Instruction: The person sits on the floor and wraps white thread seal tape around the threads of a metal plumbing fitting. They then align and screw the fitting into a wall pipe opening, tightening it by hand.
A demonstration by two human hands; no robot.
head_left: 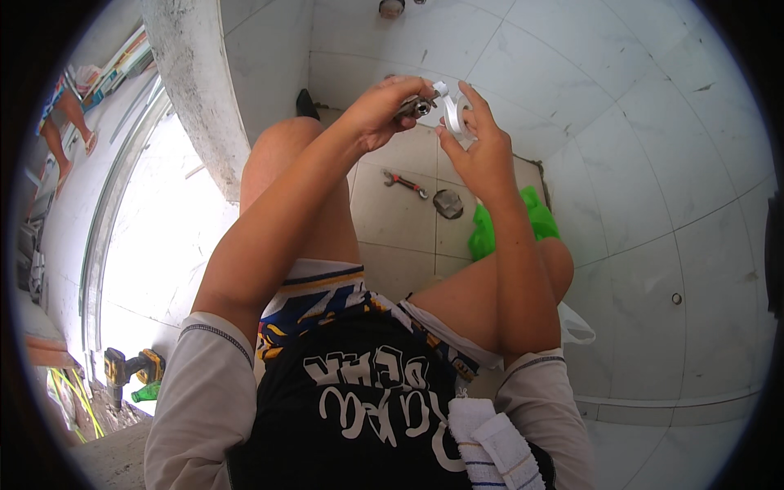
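My left hand is closed around a shiny metal pipe fitting, held up in front of me between my knees. White tape covers the fitting's right end. A strip of tape runs from there to a roll of white thread seal tape, close beside the fitting. My right hand grips that roll, thumb and fingers on its two sides. The far side of the fitting is hidden by my left fingers.
On the tiled floor below lie an adjustable wrench with a red-and-black handle and a round drain cover. A green plastic bag sits by my right knee. Cordless drills stand at the lower left; a person's legs show far left.
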